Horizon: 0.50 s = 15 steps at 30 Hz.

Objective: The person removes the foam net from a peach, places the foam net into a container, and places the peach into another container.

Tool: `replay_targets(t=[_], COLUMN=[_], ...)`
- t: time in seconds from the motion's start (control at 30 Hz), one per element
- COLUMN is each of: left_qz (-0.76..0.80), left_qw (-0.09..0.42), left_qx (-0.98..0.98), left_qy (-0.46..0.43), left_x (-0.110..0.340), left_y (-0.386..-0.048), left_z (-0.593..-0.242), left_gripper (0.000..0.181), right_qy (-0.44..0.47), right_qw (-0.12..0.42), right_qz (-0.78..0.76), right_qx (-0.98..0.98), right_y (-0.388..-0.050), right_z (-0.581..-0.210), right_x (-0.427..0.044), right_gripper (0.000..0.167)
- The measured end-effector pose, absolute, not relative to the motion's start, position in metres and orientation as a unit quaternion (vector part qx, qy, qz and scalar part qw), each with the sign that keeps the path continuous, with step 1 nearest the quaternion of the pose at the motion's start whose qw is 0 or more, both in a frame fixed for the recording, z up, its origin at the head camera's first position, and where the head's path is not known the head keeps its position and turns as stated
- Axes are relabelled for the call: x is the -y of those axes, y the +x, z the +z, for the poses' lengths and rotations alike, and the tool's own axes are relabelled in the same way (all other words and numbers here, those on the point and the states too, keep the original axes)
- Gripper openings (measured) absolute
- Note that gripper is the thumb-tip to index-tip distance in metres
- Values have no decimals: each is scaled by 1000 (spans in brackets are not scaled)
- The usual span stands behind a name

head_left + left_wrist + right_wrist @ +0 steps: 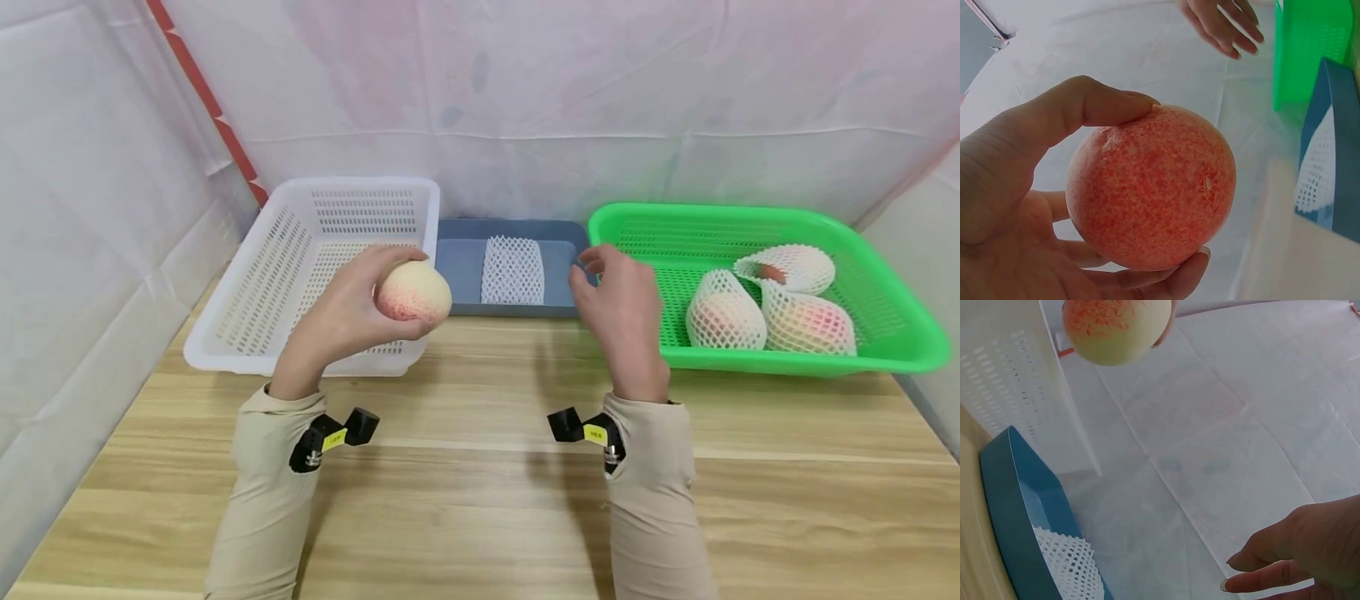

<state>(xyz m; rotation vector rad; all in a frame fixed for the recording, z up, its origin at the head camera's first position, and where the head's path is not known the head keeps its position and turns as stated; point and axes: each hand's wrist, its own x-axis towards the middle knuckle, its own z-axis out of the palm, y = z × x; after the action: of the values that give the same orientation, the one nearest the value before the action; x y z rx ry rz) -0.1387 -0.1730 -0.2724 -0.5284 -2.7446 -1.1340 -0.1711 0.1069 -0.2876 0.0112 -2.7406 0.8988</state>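
My left hand [352, 304] grips a peach [414, 292], pale yellow with a red blush, above the right side of the white basket. In the left wrist view the thumb lies over the top of the peach [1154, 187] and the fingers curl beneath it. My right hand [618, 304] hovers by the near left corner of the green basket, holding nothing, its fingers loosely bent. Between the hands, a white foam net sleeve [513, 271] lies flat in a blue-grey tray [558, 258].
The white basket [225, 283] stands at the left, showing no fruit inside. At the right, the green basket [750, 360] holds several peaches in foam nets [726, 321]. A white sheet [525, 108] hangs behind, above the wooden table [480, 500].
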Motion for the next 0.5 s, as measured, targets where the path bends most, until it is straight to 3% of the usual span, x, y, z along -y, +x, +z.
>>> replay_targets(t=[0.5], left_qz=[-371], left_qw=[48], left_qx=[920], left_qy=[-122], left_x=[195], left_y=[-141], left_z=[-285], left_gripper=[67], right_qy=[46], right_qw=[120], right_qz=[295], right_qx=[947], right_y=[-173], right_z=[-293], right_x=[-112], right_gripper=[29])
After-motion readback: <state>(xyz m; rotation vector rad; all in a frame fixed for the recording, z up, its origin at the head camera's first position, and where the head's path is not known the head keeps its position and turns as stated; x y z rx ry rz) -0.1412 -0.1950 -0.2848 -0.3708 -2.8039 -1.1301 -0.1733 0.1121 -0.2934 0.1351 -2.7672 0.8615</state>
